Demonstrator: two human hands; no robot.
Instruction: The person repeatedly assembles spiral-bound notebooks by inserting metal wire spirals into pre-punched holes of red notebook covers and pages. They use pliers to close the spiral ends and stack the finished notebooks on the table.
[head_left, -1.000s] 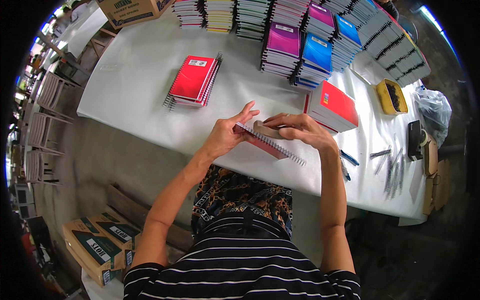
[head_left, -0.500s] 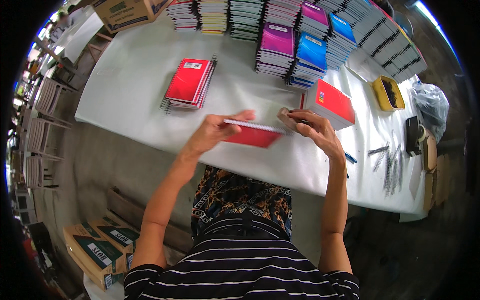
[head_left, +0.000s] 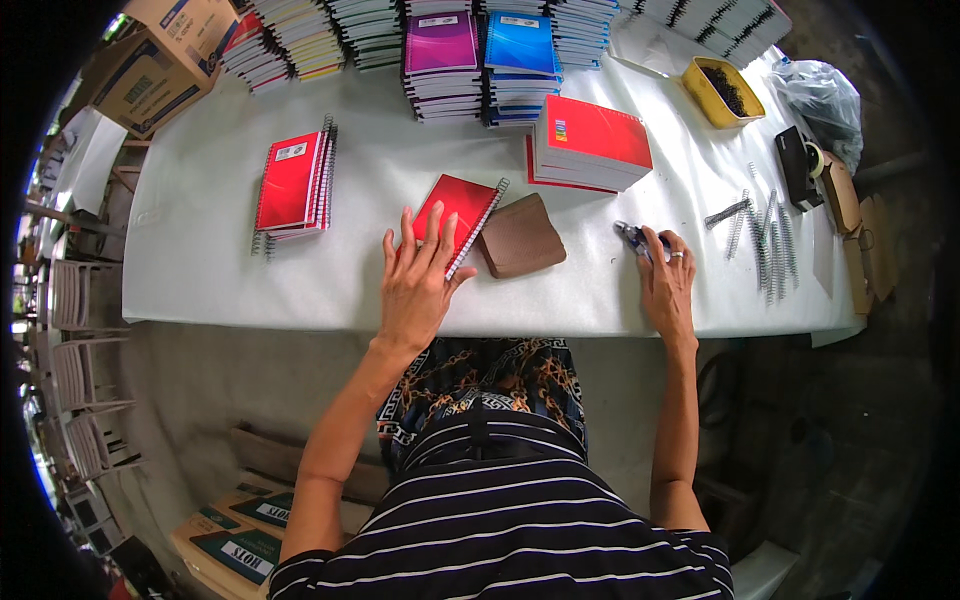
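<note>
A red spiral notebook (head_left: 455, 205) lies aslant on the table, its wire coil along the right edge. My left hand (head_left: 418, 275) rests on its cover, fingers spread flat and the thumb by the coil's lower end. Just right of the coil sits a brown, squarish pad (head_left: 522, 238), untouched. Farther right, my right hand (head_left: 668, 285) is closed over small pliers (head_left: 630, 236) lying on the tabletop; their metal jaws poke out past my fingers, while the handles are mostly hidden. A ring shows on that hand.
A short pile of red notebooks (head_left: 290, 185) lies left; a block of red-covered books (head_left: 598, 135) stands behind the pad. Purple notebooks (head_left: 440, 60) and blue ones (head_left: 520, 55) are stacked at the back. Loose wire coils (head_left: 775, 245), a yellow tub (head_left: 722, 95) and a tape dispenser (head_left: 800, 170) occupy the right.
The notebook my left hand held raised now lies on the table under it. My right hand has let go of the brown pad and moved right onto the pliers. The view has shifted.
</note>
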